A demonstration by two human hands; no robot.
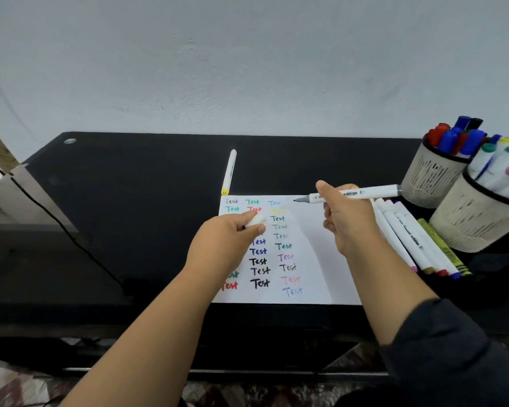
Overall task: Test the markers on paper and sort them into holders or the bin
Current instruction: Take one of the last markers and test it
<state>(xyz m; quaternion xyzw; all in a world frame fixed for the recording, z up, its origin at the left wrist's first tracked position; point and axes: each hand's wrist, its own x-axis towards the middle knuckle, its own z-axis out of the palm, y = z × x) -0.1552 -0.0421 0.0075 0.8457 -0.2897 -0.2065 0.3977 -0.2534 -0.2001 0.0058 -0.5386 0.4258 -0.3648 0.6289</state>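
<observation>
Uncapped marker poised over the paper, cap in the other hand.

I see my right hand (346,218) curled round the marker (356,195), its grey tip just past the fingers at the paper's (315,245) top edge; my left hand (227,239) pinches the cap (256,221) at its fingertips, over the written rows. Risks, as I judge them: the left hand could smear fresh ink (it hovers right over it), or the cap could slip from so light a pinch. The holders (432,174) stand beyond the marker's tail.

I see black table (130,201): paper (321,259) centred, capped marker (229,171) behind it, marker row (406,233) and two holders (432,174) right of paper.
</observation>
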